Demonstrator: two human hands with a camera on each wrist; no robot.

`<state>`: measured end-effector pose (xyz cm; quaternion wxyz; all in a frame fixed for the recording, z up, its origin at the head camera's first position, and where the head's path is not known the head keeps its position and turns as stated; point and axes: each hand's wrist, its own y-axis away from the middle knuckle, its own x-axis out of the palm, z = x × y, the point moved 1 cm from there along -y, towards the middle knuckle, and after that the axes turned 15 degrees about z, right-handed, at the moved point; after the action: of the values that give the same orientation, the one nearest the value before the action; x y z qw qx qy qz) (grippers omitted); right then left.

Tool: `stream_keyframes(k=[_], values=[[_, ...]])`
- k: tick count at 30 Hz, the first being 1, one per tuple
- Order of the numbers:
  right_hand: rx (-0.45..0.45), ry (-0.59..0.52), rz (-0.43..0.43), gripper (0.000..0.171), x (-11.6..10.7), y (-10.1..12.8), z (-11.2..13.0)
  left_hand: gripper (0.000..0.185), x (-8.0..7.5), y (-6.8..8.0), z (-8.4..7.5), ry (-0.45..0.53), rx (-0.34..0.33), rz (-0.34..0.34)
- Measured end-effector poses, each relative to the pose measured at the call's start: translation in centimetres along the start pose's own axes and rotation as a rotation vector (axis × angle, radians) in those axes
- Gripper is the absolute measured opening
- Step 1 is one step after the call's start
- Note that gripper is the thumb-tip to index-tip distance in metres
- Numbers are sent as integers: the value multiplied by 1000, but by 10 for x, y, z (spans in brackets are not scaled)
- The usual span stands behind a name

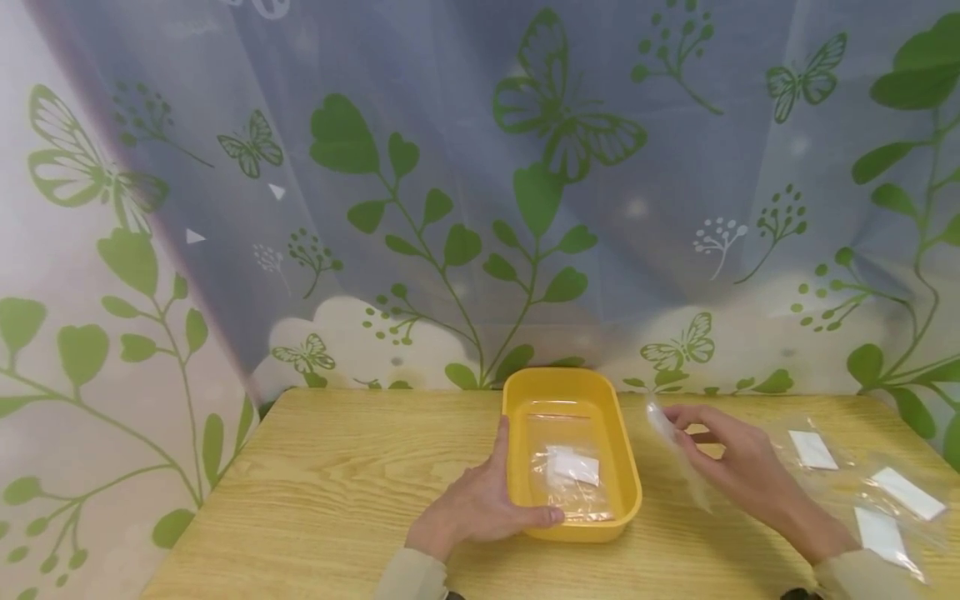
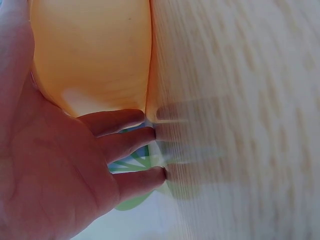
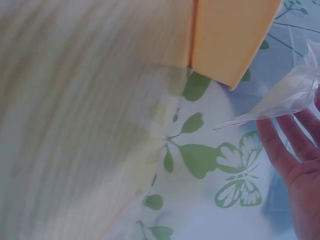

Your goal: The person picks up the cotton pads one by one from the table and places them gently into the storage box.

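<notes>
The left hand point(image 1: 476, 504) steadies the yellow tray point(image 1: 517, 400) at its 8 o'clock side, thumb curled over the near rim and fingers flat against the outer wall, down to the table point(image 1: 337, 467). The right hand point(image 1: 731, 467), at the tray's 3 o'clock, pinches a clear bag point(image 1: 675, 446) between thumb and fingertips; the bag hangs just beside the right rim, not yet over it.

The work looks to be mid-way: one bag point(image 1: 572, 471) with a white card already lies in the tray's bottom, and three more bags point(image 1: 885, 500) wait on the table at 3 to 4 o'clock of the hand. The next move, as I judge it, calls for carrying the held bag leftward over the rim and letting go above the first.

The tray is smooth, glossy plastic, oblong with rounded corners. The bags are thin, limp film that crinkles and glints. The tabletop is pale wood grain. Behind hangs a sheer curtain point(image 1: 480, 167) printed with green leaves and butterflies.
</notes>
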<state>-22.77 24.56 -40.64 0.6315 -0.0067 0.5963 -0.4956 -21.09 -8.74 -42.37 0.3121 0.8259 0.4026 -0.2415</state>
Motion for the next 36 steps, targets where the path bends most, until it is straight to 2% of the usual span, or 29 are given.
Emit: stream_keyframes(k=[11,21,27,29,32,35,36], values=[[-26,-6,0,36,6,-27,8,142,-1,0,-1,-21,-4,6],[-89,-36,-68,36,17,-46,16,143,-3,-1,-1,-29,71,-4],[-119,-78,-57,36,24,-55,21,143,-1,-6,-3,-8,128,8],[-130,-85,-44,35,27,-57,21,143,-1,-7,-3,-23,124,9],[-157,-93,-12,27,32,-61,21,143,-2,-8,-3,-60,93,4],[-188,-73,9,2,37,-64,20,143,-3,-8,-4,-72,75,5],[-204,-64,11,8,38,-64,20,143,-3,-8,-5,-74,73,5]])
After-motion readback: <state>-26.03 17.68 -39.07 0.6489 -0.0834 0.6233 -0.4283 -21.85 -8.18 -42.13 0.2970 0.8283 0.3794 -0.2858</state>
